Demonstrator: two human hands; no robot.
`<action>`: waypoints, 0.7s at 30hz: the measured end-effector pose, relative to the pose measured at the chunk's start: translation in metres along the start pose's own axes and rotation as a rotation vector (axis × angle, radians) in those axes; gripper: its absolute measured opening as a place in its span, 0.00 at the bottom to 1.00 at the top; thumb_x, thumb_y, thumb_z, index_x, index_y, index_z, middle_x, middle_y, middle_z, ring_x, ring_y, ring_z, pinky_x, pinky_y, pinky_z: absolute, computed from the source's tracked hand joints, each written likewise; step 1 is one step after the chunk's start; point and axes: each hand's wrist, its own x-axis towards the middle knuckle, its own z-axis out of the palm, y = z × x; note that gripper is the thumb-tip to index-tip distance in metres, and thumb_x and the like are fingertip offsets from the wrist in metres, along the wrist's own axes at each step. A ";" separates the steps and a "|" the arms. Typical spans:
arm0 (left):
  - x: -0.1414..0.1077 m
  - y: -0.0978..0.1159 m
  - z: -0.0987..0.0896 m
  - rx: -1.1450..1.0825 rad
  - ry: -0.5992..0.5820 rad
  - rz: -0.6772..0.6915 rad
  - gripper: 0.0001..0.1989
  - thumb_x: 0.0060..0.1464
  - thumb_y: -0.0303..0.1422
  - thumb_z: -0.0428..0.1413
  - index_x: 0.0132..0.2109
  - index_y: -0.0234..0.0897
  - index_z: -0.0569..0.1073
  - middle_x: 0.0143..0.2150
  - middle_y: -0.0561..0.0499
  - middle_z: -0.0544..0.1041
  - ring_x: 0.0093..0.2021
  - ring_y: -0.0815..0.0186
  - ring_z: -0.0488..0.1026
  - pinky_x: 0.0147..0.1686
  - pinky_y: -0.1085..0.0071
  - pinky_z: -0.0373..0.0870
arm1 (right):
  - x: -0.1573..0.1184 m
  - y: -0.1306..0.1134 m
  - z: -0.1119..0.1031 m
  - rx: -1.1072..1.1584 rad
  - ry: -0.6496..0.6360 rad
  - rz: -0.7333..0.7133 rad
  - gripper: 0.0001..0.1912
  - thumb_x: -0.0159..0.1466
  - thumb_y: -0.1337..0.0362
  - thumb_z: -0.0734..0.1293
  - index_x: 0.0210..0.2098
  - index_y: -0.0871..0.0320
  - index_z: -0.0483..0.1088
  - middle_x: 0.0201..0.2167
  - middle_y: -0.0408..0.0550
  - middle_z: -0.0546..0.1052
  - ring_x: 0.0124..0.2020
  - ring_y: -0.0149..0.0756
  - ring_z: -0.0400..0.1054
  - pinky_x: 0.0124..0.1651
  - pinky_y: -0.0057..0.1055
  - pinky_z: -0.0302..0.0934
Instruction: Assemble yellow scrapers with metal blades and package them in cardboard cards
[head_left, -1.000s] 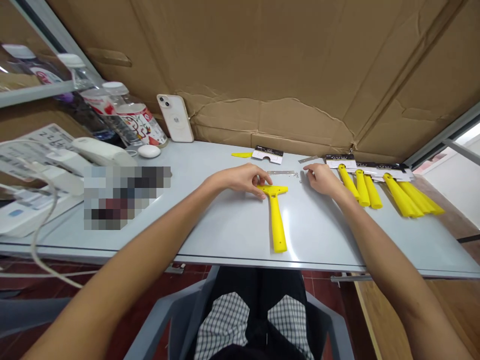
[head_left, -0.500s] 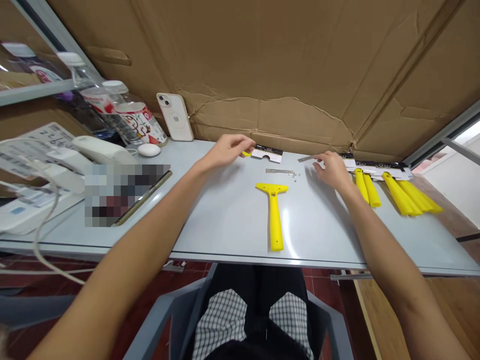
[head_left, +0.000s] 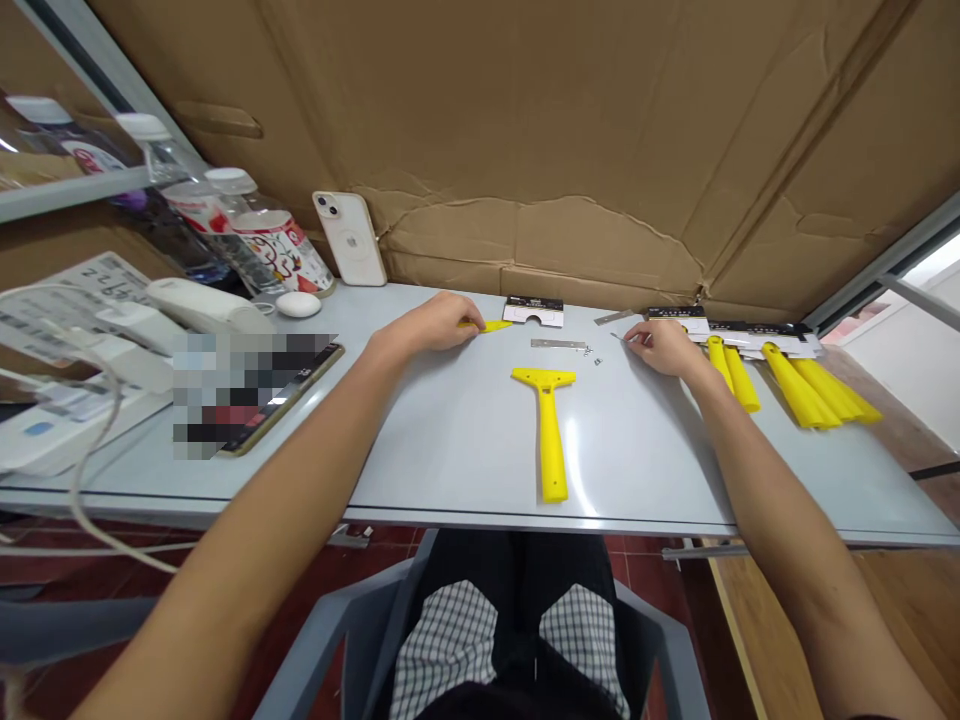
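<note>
A yellow scraper handle (head_left: pixel 552 440) lies upright in the view on the grey table, its wide head away from me. My left hand (head_left: pixel 448 323) pinches a flat yellow piece (head_left: pixel 495 326) at the table's back. My right hand (head_left: pixel 660 345) is closed on a thin small item (head_left: pixel 619 337) too small to name. Between the hands lie a metal strip (head_left: pixel 559 344), several small screws (head_left: pixel 589 351) and a black and white card (head_left: pixel 534 311). Another metal strip (head_left: pixel 614 317) rests just beyond my right fingertips.
Several yellow handles (head_left: pixel 806 390) with header cards lie at the right. A white phone (head_left: pixel 350 238) leans on the cardboard (head_left: pixel 525 120) behind. Bottles (head_left: pixel 277 245), a white oval object (head_left: pixel 298 304), a dark phone (head_left: pixel 285 397) and a power strip (head_left: pixel 75 420) occupy the left.
My right hand has let go of the metal strip and now pinches a small thin item. My left hand has moved slightly left and down, showing more of the yellow piece.
</note>
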 end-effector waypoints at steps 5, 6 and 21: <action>-0.002 0.009 -0.002 -0.060 -0.049 0.018 0.06 0.46 0.36 0.68 0.34 0.46 0.88 0.44 0.45 0.87 0.47 0.49 0.82 0.61 0.57 0.73 | -0.002 -0.008 -0.001 0.050 -0.023 -0.046 0.14 0.67 0.65 0.68 0.48 0.56 0.86 0.37 0.50 0.85 0.36 0.42 0.77 0.46 0.37 0.67; -0.002 0.011 -0.001 -0.091 -0.028 0.005 0.06 0.47 0.36 0.69 0.35 0.45 0.88 0.43 0.45 0.87 0.47 0.49 0.82 0.60 0.58 0.74 | -0.001 -0.008 -0.002 0.058 -0.025 -0.038 0.14 0.67 0.65 0.69 0.47 0.57 0.86 0.36 0.50 0.85 0.36 0.42 0.76 0.46 0.37 0.67; 0.005 0.057 0.036 -1.181 0.144 -0.376 0.19 0.74 0.44 0.53 0.47 0.35 0.82 0.58 0.34 0.84 0.59 0.53 0.83 0.62 0.57 0.79 | -0.008 -0.048 -0.011 1.151 -0.143 0.106 0.32 0.76 0.35 0.58 0.56 0.55 0.73 0.61 0.63 0.81 0.61 0.52 0.80 0.63 0.55 0.77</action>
